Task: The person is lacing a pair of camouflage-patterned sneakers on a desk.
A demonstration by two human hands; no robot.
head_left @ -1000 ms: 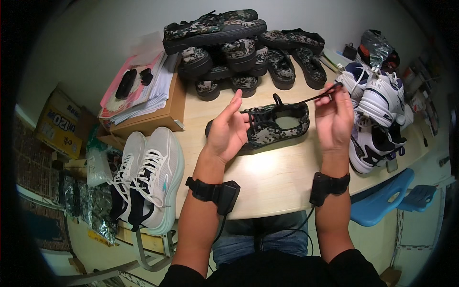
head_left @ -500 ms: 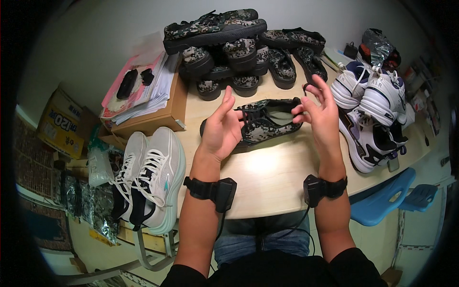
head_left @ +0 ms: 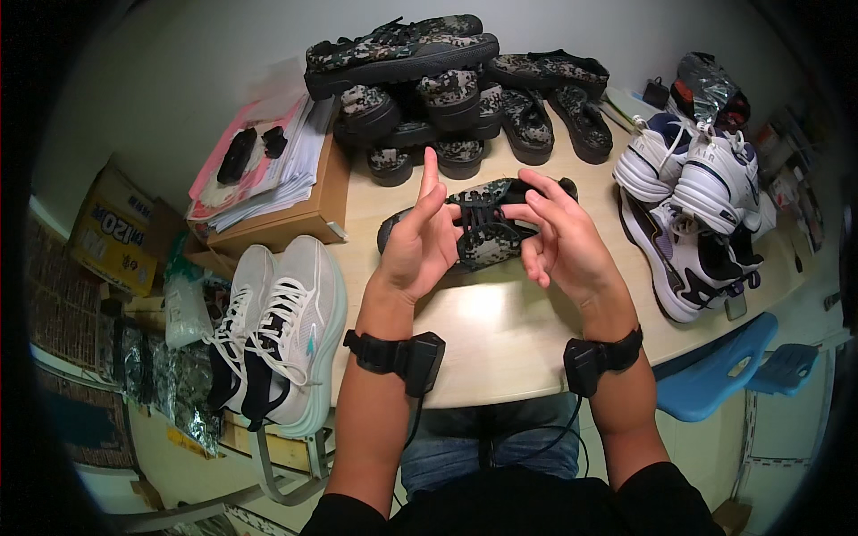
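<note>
A camouflage canvas shoe [head_left: 487, 241] with black laces and a dark sole lies sideways on the table in front of me, toe to the left. My left hand [head_left: 424, 246] is at its toe end, palm turned inward, one finger pointing up and the others beside the laces. Over the shoe's opening and heel side is my right hand [head_left: 567, 241], fingers spread, with fingertips near the laces [head_left: 481, 214]. Neither hand plainly grips anything; whether the fingertips touch the laces is hard to see.
More camouflage shoes [head_left: 402, 71] are piled at the back. White sneakers [head_left: 715, 183] stack on the right; a grey-white pair [head_left: 299, 330] stands left. Papers lie on a cardboard box [head_left: 322, 192] at back left. Blue plastic seats [head_left: 719, 371] sit below the table's right edge.
My right hand has moved left from the heel to over the shoe's opening, its fingers spreading toward the laces. My left hand stays nearly in place, one finger now pointing up.
</note>
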